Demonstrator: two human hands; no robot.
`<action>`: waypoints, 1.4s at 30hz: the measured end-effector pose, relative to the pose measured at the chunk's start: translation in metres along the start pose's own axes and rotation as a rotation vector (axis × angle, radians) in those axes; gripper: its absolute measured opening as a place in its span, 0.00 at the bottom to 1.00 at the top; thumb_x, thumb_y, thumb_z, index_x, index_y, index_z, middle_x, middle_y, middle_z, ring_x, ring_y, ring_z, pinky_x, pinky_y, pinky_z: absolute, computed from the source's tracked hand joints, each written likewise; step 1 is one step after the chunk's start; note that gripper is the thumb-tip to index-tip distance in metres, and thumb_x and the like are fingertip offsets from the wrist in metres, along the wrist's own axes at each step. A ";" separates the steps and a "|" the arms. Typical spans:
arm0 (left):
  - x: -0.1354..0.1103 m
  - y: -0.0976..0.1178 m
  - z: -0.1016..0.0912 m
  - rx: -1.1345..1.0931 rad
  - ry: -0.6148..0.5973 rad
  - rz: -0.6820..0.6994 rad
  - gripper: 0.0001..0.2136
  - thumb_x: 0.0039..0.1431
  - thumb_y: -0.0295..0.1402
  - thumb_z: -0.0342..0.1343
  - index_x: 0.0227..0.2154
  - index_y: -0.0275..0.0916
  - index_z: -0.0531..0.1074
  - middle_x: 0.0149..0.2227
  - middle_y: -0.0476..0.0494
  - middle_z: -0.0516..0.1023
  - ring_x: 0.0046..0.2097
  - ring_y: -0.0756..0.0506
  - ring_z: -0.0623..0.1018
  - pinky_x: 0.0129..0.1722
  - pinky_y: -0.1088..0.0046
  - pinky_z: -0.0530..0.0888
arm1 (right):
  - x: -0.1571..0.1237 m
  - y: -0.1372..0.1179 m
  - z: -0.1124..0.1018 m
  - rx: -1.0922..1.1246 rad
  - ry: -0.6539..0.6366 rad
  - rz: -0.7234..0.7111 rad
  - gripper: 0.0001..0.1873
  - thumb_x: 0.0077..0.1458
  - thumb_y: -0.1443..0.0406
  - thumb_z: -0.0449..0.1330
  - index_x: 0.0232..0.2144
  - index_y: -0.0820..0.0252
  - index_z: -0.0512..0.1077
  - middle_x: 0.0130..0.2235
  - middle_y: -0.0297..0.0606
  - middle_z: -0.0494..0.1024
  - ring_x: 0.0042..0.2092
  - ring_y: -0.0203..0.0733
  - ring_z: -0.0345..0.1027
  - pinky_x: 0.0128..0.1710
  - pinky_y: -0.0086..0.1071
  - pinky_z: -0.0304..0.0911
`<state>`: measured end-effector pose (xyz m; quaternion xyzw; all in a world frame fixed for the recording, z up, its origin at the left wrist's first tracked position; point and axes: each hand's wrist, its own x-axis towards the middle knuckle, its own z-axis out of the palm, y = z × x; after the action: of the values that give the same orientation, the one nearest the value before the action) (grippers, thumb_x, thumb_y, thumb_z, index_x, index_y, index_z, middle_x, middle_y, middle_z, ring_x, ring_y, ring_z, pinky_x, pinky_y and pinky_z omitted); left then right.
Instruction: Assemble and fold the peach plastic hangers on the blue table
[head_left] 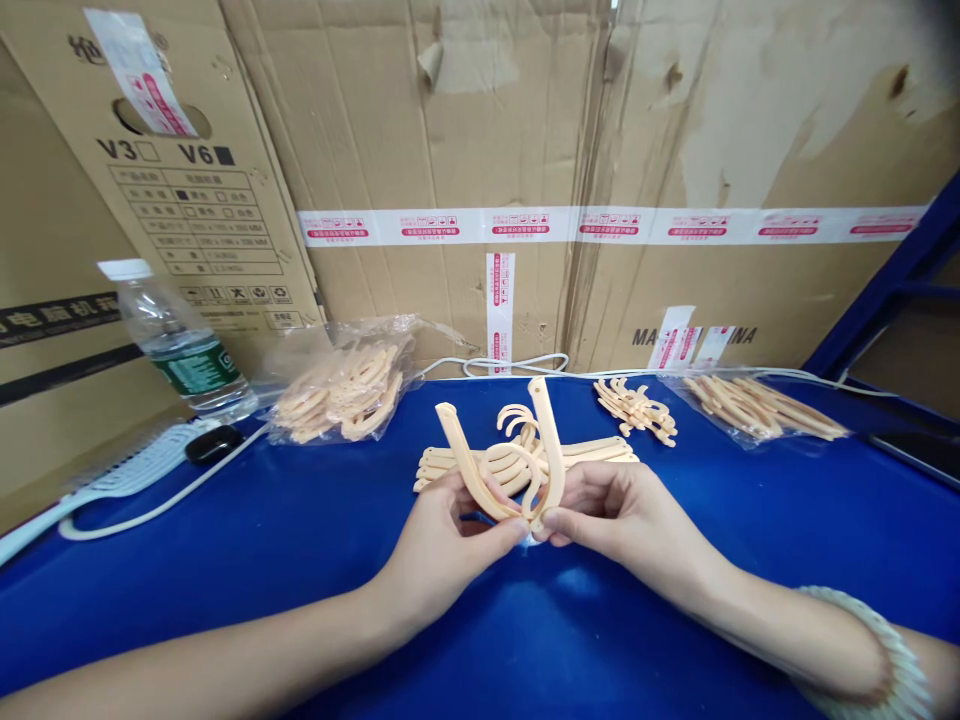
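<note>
Between my two hands a peach-coloured plastic folding hanger (553,440) is held up, its two curved arms pointing upward in a U and its hook between them. My left hand (454,530) is closed on the left arm near the joint, thumb pressed at the bottom. Thumb and fingers of my right hand (611,505) pinch the lower end of the right arm. Just behind the held piece lies a stack of similar hangers (600,452) with hooks standing up, partly hidden by my hands. The joint itself is mostly covered by my thumbs.
A clear bag of hanger arms (345,390) lies at the back left, another bag (757,405) at the back right. Loose hooks (636,408) are piled beside it. A water bottle (184,345), hairbrush (135,465) and white cable stand left. A phone (919,455) lies right; cardboard boxes (450,120) wall the back.
</note>
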<state>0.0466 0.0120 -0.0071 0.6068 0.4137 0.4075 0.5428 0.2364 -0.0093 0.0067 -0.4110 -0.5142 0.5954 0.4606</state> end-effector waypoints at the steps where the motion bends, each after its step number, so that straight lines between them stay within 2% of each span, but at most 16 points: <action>1: 0.000 0.000 0.000 -0.006 -0.007 0.004 0.12 0.44 0.31 0.66 0.30 0.38 0.69 0.34 0.42 0.83 0.40 0.41 0.81 0.41 0.66 0.78 | 0.000 0.001 0.000 0.004 0.000 0.000 0.15 0.35 0.66 0.77 0.24 0.63 0.76 0.25 0.34 0.82 0.26 0.33 0.75 0.30 0.22 0.71; 5: 0.001 0.001 -0.001 -0.039 -0.026 0.005 0.13 0.44 0.31 0.67 0.32 0.37 0.70 0.34 0.43 0.83 0.40 0.41 0.81 0.41 0.68 0.78 | 0.000 0.001 0.002 0.003 0.001 0.019 0.17 0.36 0.64 0.77 0.25 0.63 0.73 0.25 0.36 0.81 0.28 0.36 0.77 0.31 0.25 0.73; 9: 0.005 0.006 -0.010 -0.089 -0.039 0.016 0.12 0.45 0.30 0.69 0.29 0.37 0.71 0.28 0.48 0.81 0.33 0.47 0.80 0.33 0.75 0.76 | 0.003 -0.009 -0.007 -0.092 -0.032 0.003 0.18 0.40 0.61 0.75 0.27 0.62 0.72 0.28 0.36 0.80 0.29 0.37 0.76 0.28 0.26 0.72; 13: 0.016 0.020 -0.029 -0.206 0.033 0.013 0.14 0.44 0.31 0.71 0.29 0.37 0.70 0.25 0.52 0.79 0.29 0.52 0.78 0.32 0.79 0.75 | 0.011 -0.032 -0.039 -0.223 -0.094 -0.095 0.15 0.44 0.61 0.73 0.30 0.60 0.74 0.28 0.32 0.79 0.27 0.35 0.73 0.29 0.29 0.72; 16: 0.029 0.033 -0.047 -0.262 -0.032 -0.053 0.14 0.42 0.31 0.73 0.29 0.36 0.72 0.25 0.50 0.78 0.28 0.52 0.77 0.32 0.79 0.76 | 0.015 -0.050 -0.066 -0.453 -0.120 -0.218 0.12 0.46 0.60 0.72 0.30 0.59 0.76 0.27 0.34 0.79 0.28 0.38 0.74 0.29 0.30 0.71; 18: 0.037 0.038 -0.060 -0.233 -0.089 -0.088 0.12 0.42 0.31 0.73 0.28 0.35 0.75 0.27 0.48 0.79 0.29 0.52 0.77 0.31 0.80 0.76 | 0.016 -0.059 -0.079 -0.664 -0.108 -0.310 0.11 0.48 0.59 0.70 0.30 0.60 0.77 0.29 0.37 0.80 0.32 0.41 0.75 0.31 0.32 0.70; 22: 0.050 0.039 -0.082 -0.082 -0.142 -0.068 0.10 0.45 0.30 0.71 0.31 0.37 0.77 0.31 0.46 0.79 0.32 0.50 0.78 0.33 0.78 0.77 | 0.016 -0.068 -0.093 -1.104 -0.177 -0.433 0.07 0.53 0.61 0.65 0.28 0.60 0.76 0.34 0.39 0.79 0.36 0.43 0.73 0.36 0.34 0.66; 25: 0.056 0.038 -0.093 0.144 -0.190 0.054 0.09 0.48 0.32 0.69 0.32 0.39 0.76 0.28 0.48 0.78 0.31 0.49 0.78 0.31 0.77 0.75 | 0.016 -0.069 -0.098 -1.255 -0.254 -0.396 0.04 0.52 0.65 0.63 0.27 0.60 0.75 0.30 0.36 0.76 0.33 0.41 0.70 0.35 0.34 0.64; 29: 0.056 0.042 -0.097 0.563 -0.378 0.252 0.06 0.55 0.35 0.63 0.30 0.38 0.73 0.32 0.46 0.78 0.36 0.46 0.78 0.37 0.72 0.75 | 0.014 -0.071 -0.099 -1.280 -0.324 -0.238 0.04 0.51 0.65 0.64 0.26 0.59 0.74 0.29 0.34 0.77 0.32 0.39 0.70 0.33 0.32 0.63; 32: 0.049 0.046 -0.094 0.836 -0.496 0.430 0.04 0.56 0.32 0.60 0.29 0.38 0.72 0.38 0.44 0.76 0.41 0.44 0.76 0.43 0.69 0.73 | 0.012 -0.069 -0.097 -1.232 -0.377 -0.137 0.07 0.52 0.61 0.66 0.28 0.59 0.75 0.30 0.35 0.78 0.34 0.41 0.71 0.35 0.32 0.64; 36: 0.040 0.044 -0.087 1.034 -0.529 0.535 0.03 0.54 0.27 0.58 0.27 0.39 0.68 0.44 0.44 0.72 0.44 0.44 0.73 0.45 0.70 0.70 | 0.012 -0.063 -0.093 -1.185 -0.422 -0.067 0.08 0.50 0.61 0.67 0.27 0.60 0.76 0.30 0.36 0.78 0.34 0.41 0.72 0.34 0.32 0.64; 42: 0.033 0.042 -0.082 1.144 -0.538 0.635 0.05 0.53 0.24 0.55 0.26 0.39 0.66 0.44 0.43 0.71 0.44 0.43 0.71 0.44 0.67 0.66 | 0.014 -0.059 -0.091 -1.226 -0.425 -0.050 0.08 0.48 0.62 0.69 0.25 0.60 0.75 0.28 0.35 0.77 0.31 0.40 0.71 0.29 0.30 0.61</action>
<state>-0.0177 0.0665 0.0425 0.9678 0.2174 0.1005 0.0773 0.3281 0.0279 0.0525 -0.4605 -0.8503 0.2511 0.0442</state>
